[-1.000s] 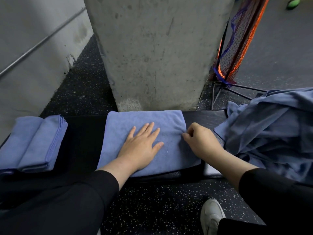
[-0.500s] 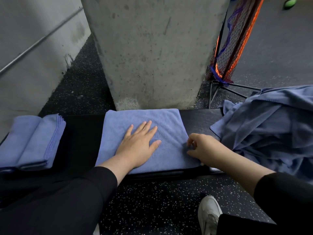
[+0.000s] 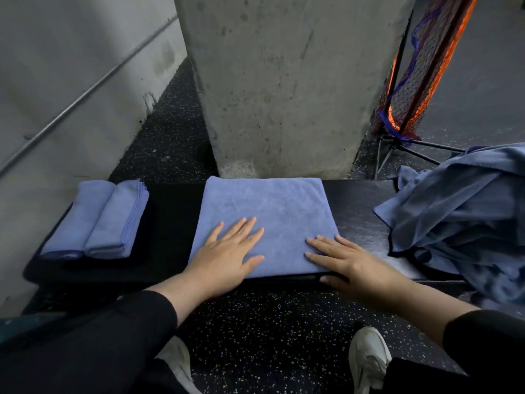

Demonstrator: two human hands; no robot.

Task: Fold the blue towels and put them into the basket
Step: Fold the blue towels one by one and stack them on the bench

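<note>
A folded blue towel (image 3: 272,211) lies flat in the middle of a black bench (image 3: 170,228). My left hand (image 3: 227,257) rests palm down on its near left part, fingers spread. My right hand (image 3: 349,260) lies flat on the towel's near right corner, with the thumb over the bench's front edge. Two folded blue towels (image 3: 99,220) sit side by side at the bench's left end. A heap of unfolded blue towels (image 3: 460,217) covers the right end. No basket is in sight.
A concrete pillar (image 3: 284,81) stands right behind the bench. A grey wall with a thin rail (image 3: 71,95) runs along the left. An orange and black net on a metal stand (image 3: 414,81) is at the back right. Speckled black floor and my white shoes (image 3: 369,356) are below.
My right hand has let go of the towel's right edge, opened and laid flat on the near right corner. My left hand stays pressed on the towel. The view has shifted.
</note>
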